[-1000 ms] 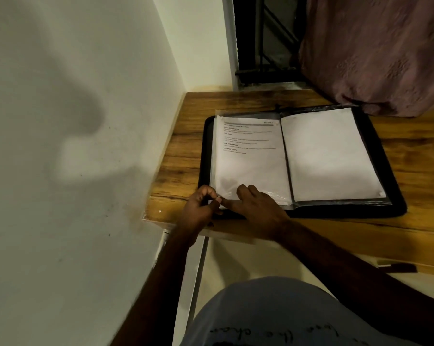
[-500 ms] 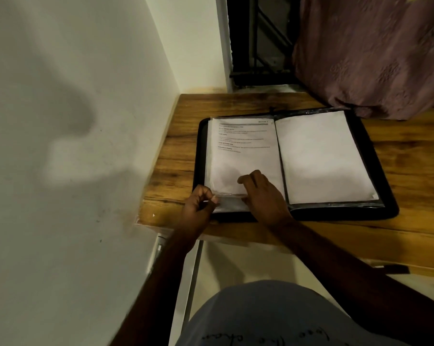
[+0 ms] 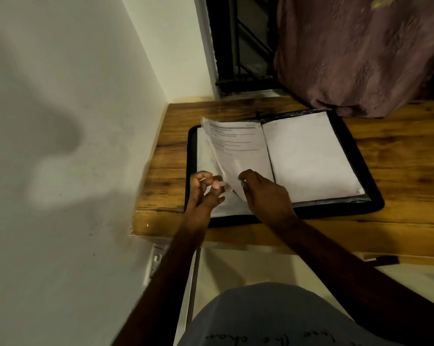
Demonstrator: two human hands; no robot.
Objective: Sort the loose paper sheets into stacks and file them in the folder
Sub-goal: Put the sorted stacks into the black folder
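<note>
A black folder (image 3: 368, 171) lies open on the wooden table (image 3: 398, 156). Its right side shows a plain white sheet (image 3: 308, 156) in a clear sleeve. On the left side, a printed sheet (image 3: 238, 148) is lifted at its left edge, with another white page (image 3: 204, 158) showing beneath it. My left hand (image 3: 203, 188) is at the lifted sheet's lower left corner, its fingertips pinching that corner. My right hand (image 3: 263, 193) holds the sheet's bottom edge, fingers curled over it.
A white wall (image 3: 73, 146) runs close along the table's left edge. A pink-brown curtain (image 3: 360, 53) hangs onto the far right of the table. A dark window grille (image 3: 238, 41) is behind. The table's front edge (image 3: 235, 237) is right below the folder.
The printed sheet on the left side lay flat before; now its left edge is raised and curled rightward. Both hands have moved up with its lower corner.
</note>
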